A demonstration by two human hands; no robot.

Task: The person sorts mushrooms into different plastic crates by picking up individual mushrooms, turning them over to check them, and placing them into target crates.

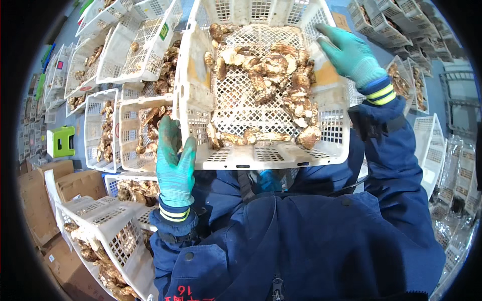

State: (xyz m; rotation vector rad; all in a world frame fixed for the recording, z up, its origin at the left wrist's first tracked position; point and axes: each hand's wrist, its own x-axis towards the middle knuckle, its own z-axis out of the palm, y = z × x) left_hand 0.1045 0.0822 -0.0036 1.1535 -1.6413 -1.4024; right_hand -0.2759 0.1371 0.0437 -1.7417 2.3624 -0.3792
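In front of me is a white perforated plastic crate (pixel 260 160), its mesh floor partly covered by brown-and-cream mushrooms (pixel 275 66). They lie across the middle, down the right side and along the near wall. My left hand (pixel 175 161), in a teal glove, is at the crate's near left corner, fingers extended and thumb apart, holding nothing visible. Across the right rim reaches my right hand (pixel 348 56), gloved alike, its fingertips at the inside of the wall. Whether it grips the rim is unclear, since some of its fingers are hidden.
Crates of mushrooms crowd the left, including a nearby white crate (pixel 147 160) and a tilted crate (pixel 101 214). A green stool (pixel 62 141) and cardboard boxes (pixel 81 184) stand farther left. More crates (pixel 391 22) fill the upper right; clear plastic wrap (pixel 452 180) lies at right.
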